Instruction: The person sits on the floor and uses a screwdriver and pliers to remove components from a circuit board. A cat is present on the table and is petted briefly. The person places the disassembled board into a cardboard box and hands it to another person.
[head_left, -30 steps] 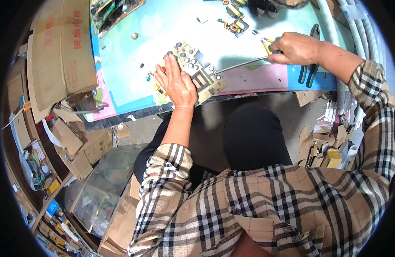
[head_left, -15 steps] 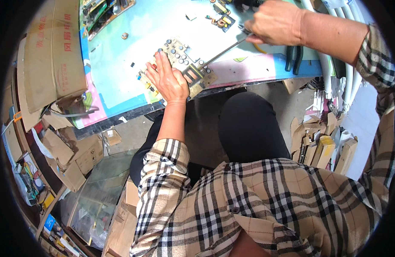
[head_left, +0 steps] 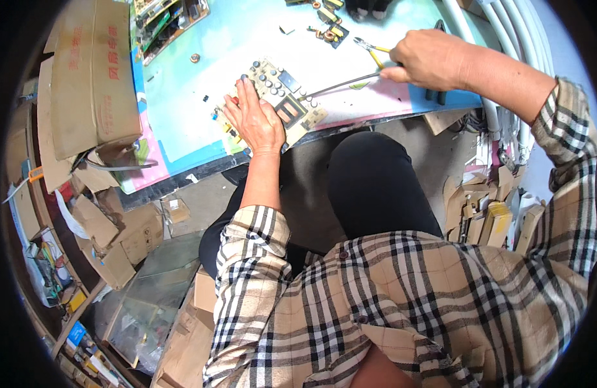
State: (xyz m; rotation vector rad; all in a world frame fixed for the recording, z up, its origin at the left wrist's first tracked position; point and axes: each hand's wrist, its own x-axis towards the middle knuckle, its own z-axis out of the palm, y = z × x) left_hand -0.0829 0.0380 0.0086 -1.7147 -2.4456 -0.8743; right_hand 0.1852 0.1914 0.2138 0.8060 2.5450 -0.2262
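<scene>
My left hand lies with fingers stretched over the tan circuit board, pressing on its left part and covering some of it. Several round capacitors stand on the board's far side. A dark transformer with copper-coloured windings sits right of my left fingers. Held in my right hand is a long thin screwdriver-like tool, its handle hidden in the closed fingers. The shaft slants down leftward, and its tip meets the transformer's far right edge. Just left of my right hand lie yellow-handled pliers.
Loose coil parts lie at the table's far side, near a dark thing with white tips. More circuit boards are stacked at far left, beside a cardboard box. White hoses run along the right. Cartons stand below.
My right hand has come nearer to me and slightly rightward, so the shaft lies flatter; its tip stays at the transformer. The yellow-handled pliers show more. My left hand stays on the board.
</scene>
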